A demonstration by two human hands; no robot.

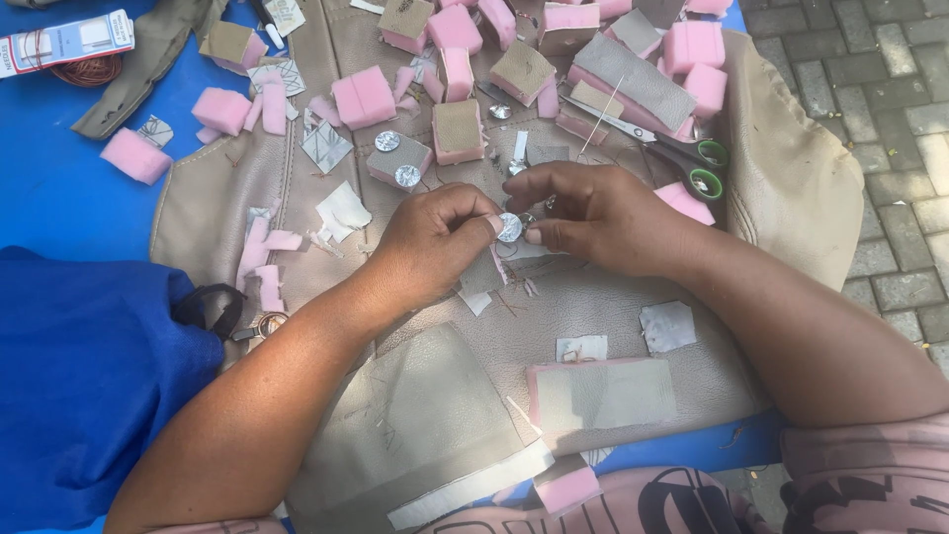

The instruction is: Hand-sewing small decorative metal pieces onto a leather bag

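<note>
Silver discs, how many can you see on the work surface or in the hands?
3: one silver disc pinched between both hands, two by a foam block upper left. Others may be hidden.

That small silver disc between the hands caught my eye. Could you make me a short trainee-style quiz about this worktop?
1. True or false: both hands pinch the small silver disc.
2. Which tool lies beyond the right hand? A) green-handled scissors B) a hammer C) pliers
3. Fill in: the pink foam blocks lie on a beige ____ sheet.

Key:
1. True: the left hand and right hand meet on it with their fingertips.
2. A
3. Leather-like; it lies over a blue surface.
</note>
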